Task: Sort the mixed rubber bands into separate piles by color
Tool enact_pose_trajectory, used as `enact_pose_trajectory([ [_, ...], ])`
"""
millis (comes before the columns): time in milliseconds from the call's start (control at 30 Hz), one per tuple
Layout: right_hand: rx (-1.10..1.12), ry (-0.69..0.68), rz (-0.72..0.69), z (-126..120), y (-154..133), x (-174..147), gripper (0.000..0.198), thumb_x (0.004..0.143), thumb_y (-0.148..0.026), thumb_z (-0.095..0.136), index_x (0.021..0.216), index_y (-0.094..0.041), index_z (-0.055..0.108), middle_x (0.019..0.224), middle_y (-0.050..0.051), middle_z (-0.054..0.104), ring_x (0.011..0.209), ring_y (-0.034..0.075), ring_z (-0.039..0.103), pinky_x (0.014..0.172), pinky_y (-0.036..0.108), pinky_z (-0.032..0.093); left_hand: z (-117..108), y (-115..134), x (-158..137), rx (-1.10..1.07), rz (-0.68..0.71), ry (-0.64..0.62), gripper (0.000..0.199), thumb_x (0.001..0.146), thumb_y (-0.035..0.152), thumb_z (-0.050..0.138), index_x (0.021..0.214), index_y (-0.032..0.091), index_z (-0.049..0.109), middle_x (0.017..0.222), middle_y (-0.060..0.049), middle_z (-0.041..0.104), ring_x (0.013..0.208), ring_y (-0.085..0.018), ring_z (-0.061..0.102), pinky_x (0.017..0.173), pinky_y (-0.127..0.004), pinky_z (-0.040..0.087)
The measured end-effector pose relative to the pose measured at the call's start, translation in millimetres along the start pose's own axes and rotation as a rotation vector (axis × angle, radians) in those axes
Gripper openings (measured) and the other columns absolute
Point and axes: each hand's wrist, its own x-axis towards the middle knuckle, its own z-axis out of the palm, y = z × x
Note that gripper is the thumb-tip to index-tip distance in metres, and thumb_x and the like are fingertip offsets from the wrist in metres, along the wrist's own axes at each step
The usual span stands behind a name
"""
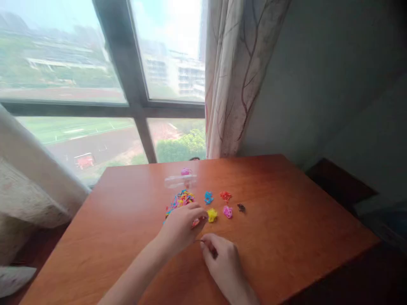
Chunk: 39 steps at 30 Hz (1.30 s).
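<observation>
My left hand (186, 220) reaches over the right edge of a mixed heap of colourful rubber bands (182, 198), beside a small yellow pile (212, 215). Its fingers are pinched together; whatever they hold is too small to make out. Nearer to me, my right hand (222, 254) has thumb and forefinger closed on a thin dark rubber band (197, 241), which pokes out to the left. Sorted by colour, a blue pile (208, 197), a red pile (225, 195), a pink pile (227, 212) and a dark pile (241, 207) lie to the right of the heap.
A clear plastic bottle or tube (179, 181) lies behind the heap, with a purple-pink item (186, 171) at its far side. The brown wooden table (286, 237) reaches a window (171, 135) and a patterned curtain (229, 84) at the back.
</observation>
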Motion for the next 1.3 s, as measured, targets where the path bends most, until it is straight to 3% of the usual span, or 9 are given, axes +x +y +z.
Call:
enact_pose_trajectory([
  [233, 0.038, 0.061, -0.022, 3.1, 5.6, -8.8, 0.016, 0.087, -0.016, 0.054, 0.090, -0.023, 0.069, 0.077, 0.000, 0.071, 0.067, 0.017, 0.065, 0.063, 0.023, 0.041, 20.4, 16.5, 61.0, 0.034, 0.082, -0.061, 0.018, 0.087, 0.020, 0.053, 0.087, 0.022, 0.071, 0.093, -0.004, 0.072, 0.078, -0.018, 0.068, 0.064, -0.024, 0.048],
  [500, 0.048, 0.053, -0.029, 1.8, 0.9, -7.2, 0.016, 0.086, -0.015, 0.055, 0.089, -0.023, 0.069, 0.074, -0.001, 0.069, 0.064, 0.015, 0.063, 0.061, 0.023, 0.039, 33.8, 13.6, 75.4, 0.006, 0.101, -0.080, 0.015, 0.085, 0.024, 0.058, 0.090, 0.023, 0.072, 0.096, -0.005, 0.073, 0.080, -0.020, 0.069, 0.066, -0.025, 0.049],
  [833, 0.165, 0.094, 0.037, -9.1, 7.9, -0.6, 0.015, 0.089, -0.027, 0.056, 0.084, -0.021, 0.069, 0.061, -0.003, 0.059, 0.053, 0.012, 0.054, 0.052, 0.019, 0.038, 1.0, -2.5, 26.8, -0.084, 0.036, 0.014, 0.018, 0.089, 0.019, 0.051, 0.088, 0.021, 0.068, 0.084, -0.002, 0.069, 0.075, -0.015, 0.063, 0.065, -0.022, 0.042],
  [1133, -0.321, 0.425, 0.039, -71.4, 79.4, 27.1, 0.037, 0.095, -0.046, 0.048, 0.087, -0.018, 0.070, 0.058, 0.000, 0.059, 0.053, 0.015, 0.057, 0.056, 0.024, 0.038, -6.2, -31.0, -42.0, -0.238, -0.113, 0.088, 0.020, 0.091, 0.021, 0.048, 0.089, 0.021, 0.068, 0.083, -0.001, 0.071, 0.073, -0.014, 0.063, 0.067, -0.022, 0.043],
  [1300, -0.503, 0.437, 0.059, -79.9, 91.2, 35.5, 0.040, 0.098, -0.047, 0.041, 0.089, -0.021, 0.070, 0.064, 0.002, 0.066, 0.057, 0.017, 0.062, 0.055, 0.025, 0.034, 4.2, -43.1, -59.9, -0.262, -0.181, 0.170, 0.023, 0.093, 0.028, 0.048, 0.090, 0.021, 0.069, 0.074, 0.000, 0.069, 0.060, -0.012, 0.058, 0.059, -0.020, 0.041],
])
